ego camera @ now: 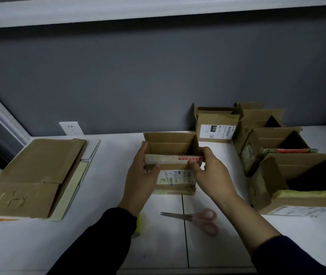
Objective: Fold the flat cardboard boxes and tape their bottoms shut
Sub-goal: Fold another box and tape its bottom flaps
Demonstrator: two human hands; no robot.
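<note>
Several flattened cardboard sheets (33, 175) lie stacked at the left end of the white worktop (106, 195), in front of a wall socket (71, 128). At the middle sits a small box (173, 147), open at the top, with a shipping label on its near face. The left hand (141, 175) grips the box's left wall, thumb laid across the front. The right hand (211, 175) pinches the near top flap at its right end. Pink-handled scissors (195, 218) lie nearer the person, blades pointing left. Further right, more erected boxes (271, 175) stand open-topped, crowded close together.
</note>
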